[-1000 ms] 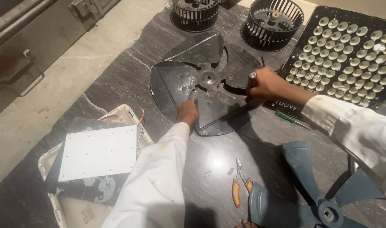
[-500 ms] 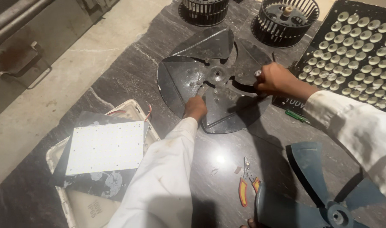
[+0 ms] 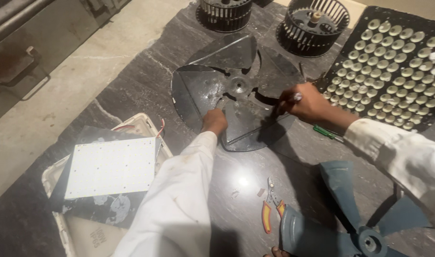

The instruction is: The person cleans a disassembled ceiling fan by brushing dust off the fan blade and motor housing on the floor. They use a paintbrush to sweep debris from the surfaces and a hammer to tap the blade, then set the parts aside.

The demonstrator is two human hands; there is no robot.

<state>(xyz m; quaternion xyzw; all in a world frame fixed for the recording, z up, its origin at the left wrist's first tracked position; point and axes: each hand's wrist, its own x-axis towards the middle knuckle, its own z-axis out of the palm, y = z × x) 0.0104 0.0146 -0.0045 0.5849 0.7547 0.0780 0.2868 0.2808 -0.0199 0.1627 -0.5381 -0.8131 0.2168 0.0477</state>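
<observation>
On the dark stone counter (image 3: 132, 90) beside a pale concrete floor (image 3: 84, 57), I watch both hands on a black fan blade (image 3: 236, 90) — left hand (image 3: 213, 120) pressing it, right hand (image 3: 301, 102) clenched around a thin tool.

**Black fan blade flat on the counter**

A black metal fan blade (image 3: 236, 90) lies flat on the dark stone counter (image 3: 132, 90). Its broad, dusty vanes spread around a round hub with a centre hole, ringed by small rivets. The left hand (image 3: 214, 120) rests on its near vane. The right hand (image 3: 303, 102) presses a thin, silver-tipped tool (image 3: 297, 97) at its right edge.
</observation>
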